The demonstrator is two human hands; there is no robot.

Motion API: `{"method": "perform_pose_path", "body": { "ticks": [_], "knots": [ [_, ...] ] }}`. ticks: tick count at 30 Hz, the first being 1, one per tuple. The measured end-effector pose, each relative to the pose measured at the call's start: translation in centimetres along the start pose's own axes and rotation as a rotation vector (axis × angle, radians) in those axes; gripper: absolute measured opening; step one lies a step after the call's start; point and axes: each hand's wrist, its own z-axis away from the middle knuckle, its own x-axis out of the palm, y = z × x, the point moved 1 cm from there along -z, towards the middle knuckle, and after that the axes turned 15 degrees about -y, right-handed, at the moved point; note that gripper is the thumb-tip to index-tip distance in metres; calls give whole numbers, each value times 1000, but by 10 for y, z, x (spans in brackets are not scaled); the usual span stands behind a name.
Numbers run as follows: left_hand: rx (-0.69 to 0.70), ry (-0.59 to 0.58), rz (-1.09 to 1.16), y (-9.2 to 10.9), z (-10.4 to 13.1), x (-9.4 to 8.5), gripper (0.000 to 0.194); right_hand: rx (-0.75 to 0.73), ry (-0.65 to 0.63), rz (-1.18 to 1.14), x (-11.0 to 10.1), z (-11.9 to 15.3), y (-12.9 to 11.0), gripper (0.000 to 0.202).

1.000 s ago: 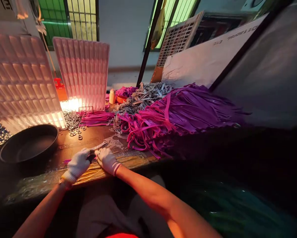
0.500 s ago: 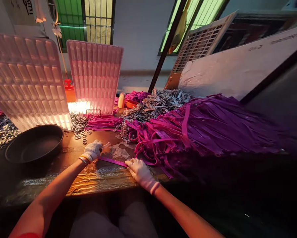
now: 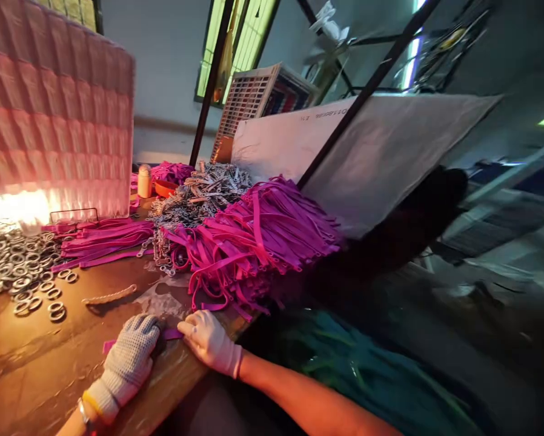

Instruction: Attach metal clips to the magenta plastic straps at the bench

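While our right hand (image 3: 209, 343) pinches the purple strap (image 3: 172, 334), its long axis runs toward nine o'clock, apparently passing beneath our curled left hand (image 3: 132, 356), whose hold we cannot tell, with the braided strip (image 3: 109, 296) nearer that hand, at eleven o'clock.

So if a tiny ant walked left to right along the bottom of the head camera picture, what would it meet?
Metal rings, gloved left hand, the bit of purple strap between the hands, gloved right hand, something dark green.
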Motion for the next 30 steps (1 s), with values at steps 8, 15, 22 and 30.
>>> {"method": "perform_pose_path", "body": {
  "ticks": [8,15,22,30],
  "knots": [
    [-116,-185,-140,20,-5,-24,56,-12,27,-20,-2,-2,-5,15],
    [-149,-104,-127,10,4,-26,53,-55,73,100,-48,2,8,9],
    [-288,60,-188,35,6,-41,42,267,127,203,-106,-16,83,33],
    [-271,439,111,51,-41,-74,50,289,347,-81,-147,-31,137,35]
  ]
}}
